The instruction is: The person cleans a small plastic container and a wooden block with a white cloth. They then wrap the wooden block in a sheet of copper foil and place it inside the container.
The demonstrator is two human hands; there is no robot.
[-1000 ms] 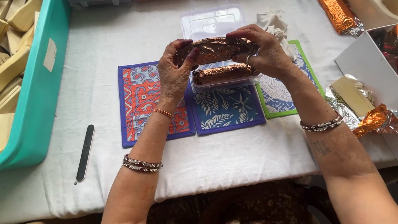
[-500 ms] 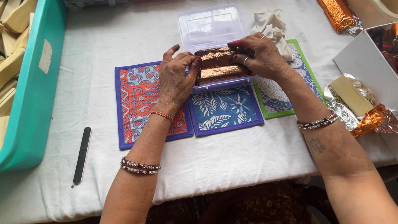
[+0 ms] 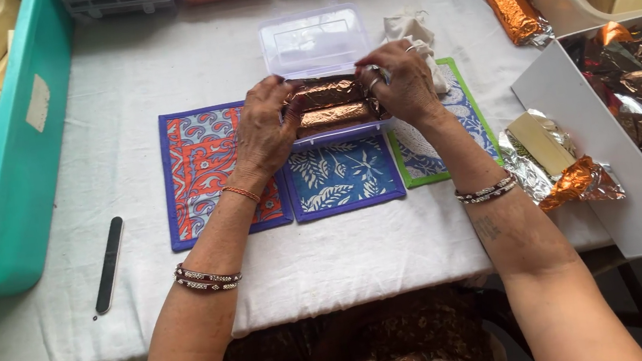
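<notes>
A clear plastic box [image 3: 312, 39] with its lid up stands on patterned cloth mats [image 3: 345, 173] in the middle of the table. Two bars wrapped in copper foil [image 3: 332, 105] lie side by side in it. My left hand [image 3: 266, 130] presses on the left ends of the bars and the box edge. My right hand [image 3: 399, 85] rests on their right ends, fingers curled over the upper bar.
A teal crate [image 3: 17, 161] of pale wooden blocks stands at left, a black nail file [image 3: 109, 264] beside it. At right are a white tray [image 3: 571, 92] of foil sheets, a half-wrapped bar [image 3: 546, 149], a wrapped bar [image 3: 510, 6] and a white cloth [image 3: 408, 27].
Both hands carried a foil-wrapped bar from above the box down into it, beside the first bar. The hands now press on the bars inside the box.
</notes>
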